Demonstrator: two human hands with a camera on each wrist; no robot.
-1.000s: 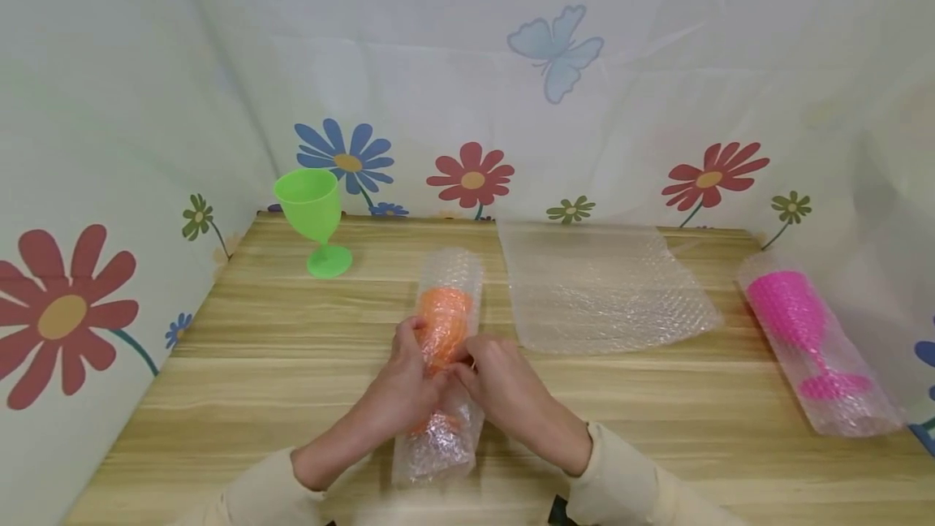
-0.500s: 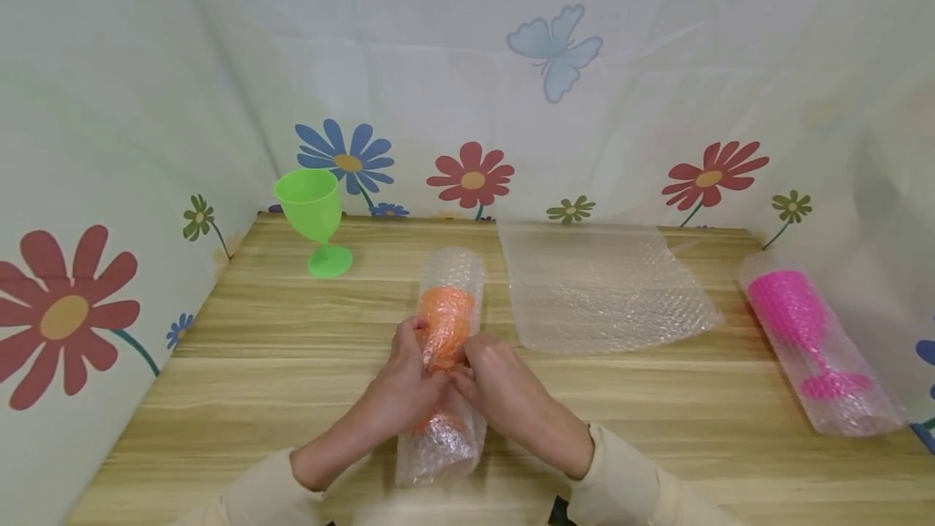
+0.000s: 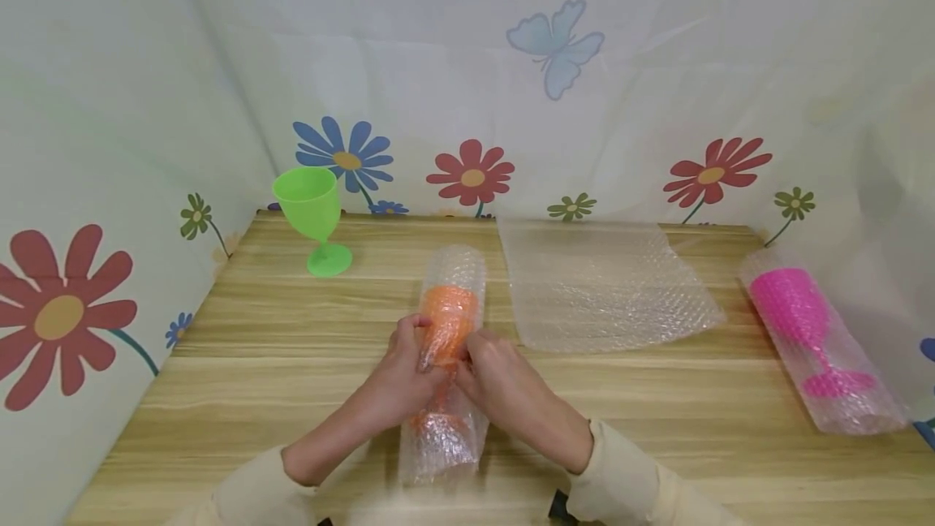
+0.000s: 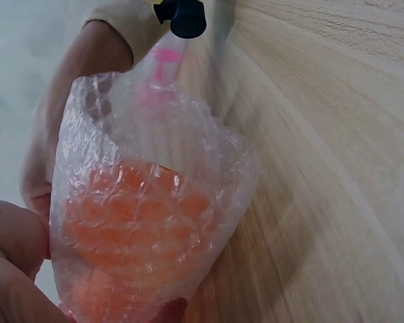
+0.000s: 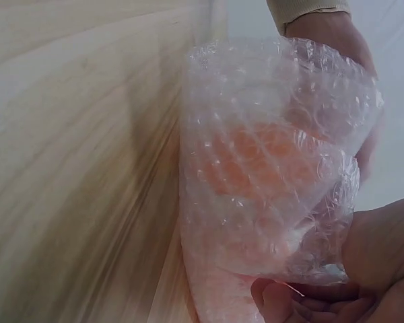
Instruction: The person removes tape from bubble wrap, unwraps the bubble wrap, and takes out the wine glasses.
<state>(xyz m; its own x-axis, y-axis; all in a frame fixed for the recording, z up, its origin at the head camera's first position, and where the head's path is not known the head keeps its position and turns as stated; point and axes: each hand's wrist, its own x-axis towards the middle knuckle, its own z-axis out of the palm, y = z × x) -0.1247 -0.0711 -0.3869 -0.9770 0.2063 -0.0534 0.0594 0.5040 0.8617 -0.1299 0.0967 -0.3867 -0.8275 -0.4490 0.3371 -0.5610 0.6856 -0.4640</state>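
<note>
An orange plastic goblet (image 3: 451,311) lies on the table inside a roll of bubble wrap (image 3: 447,461), its bowl pointing away from me. My left hand (image 3: 398,380) holds the roll from the left, around the lower bowl and stem. From the right, my right hand (image 3: 504,384) pinches the bubble wrap near the stem. In the right wrist view, the right fingers (image 5: 279,299) curl at the wrap's edge. The left wrist view shows the wrapped goblet's orange base (image 4: 135,215) through the bubbles.
A green goblet (image 3: 310,205) stands unwrapped at the back left. Behind my right hand, a flat sheet of bubble wrap (image 3: 592,291) reaches the back cloth. A pink goblet (image 3: 792,315), rolled in bubble wrap, lies at the table's right side. Flower-printed cloth (image 3: 409,63) encloses the table.
My left thumb has drawn slightly back from the right fingers, so more of the orange stem shows between the hands. The wrapped roll has shifted slightly right.
</note>
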